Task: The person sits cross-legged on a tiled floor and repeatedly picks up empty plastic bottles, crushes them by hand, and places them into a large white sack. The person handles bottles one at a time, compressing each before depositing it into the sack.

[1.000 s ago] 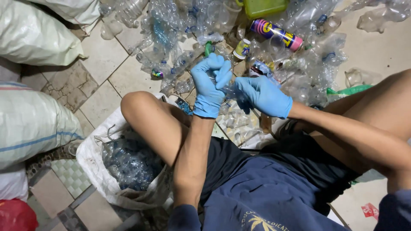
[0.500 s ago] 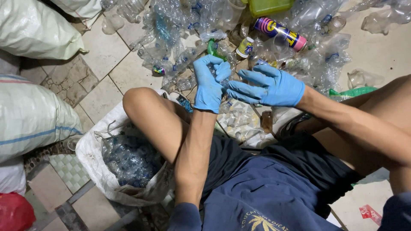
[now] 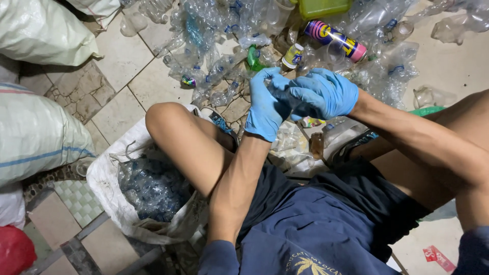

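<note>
Gloved hands (image 3: 298, 99) now pressed closer, gripping crumpled clear bottle (image 3: 279, 84), glossy heap (image 3: 229, 46) behind

Your hands, left (image 3: 267, 104) and right (image 3: 321, 94), meet above the tiled floor (image 3: 119, 71), just in front of your knees. Beyond them a heap of plastic bottles (image 3: 224, 30) spreads along the floor's far edge, with a spray can (image 3: 333, 39) lying on it to the right. Left of your left knee (image 3: 168, 119) stands an open sack (image 3: 109, 196) with bottles in it. Filled sacks (image 3: 38, 137) line the left edge.
</note>
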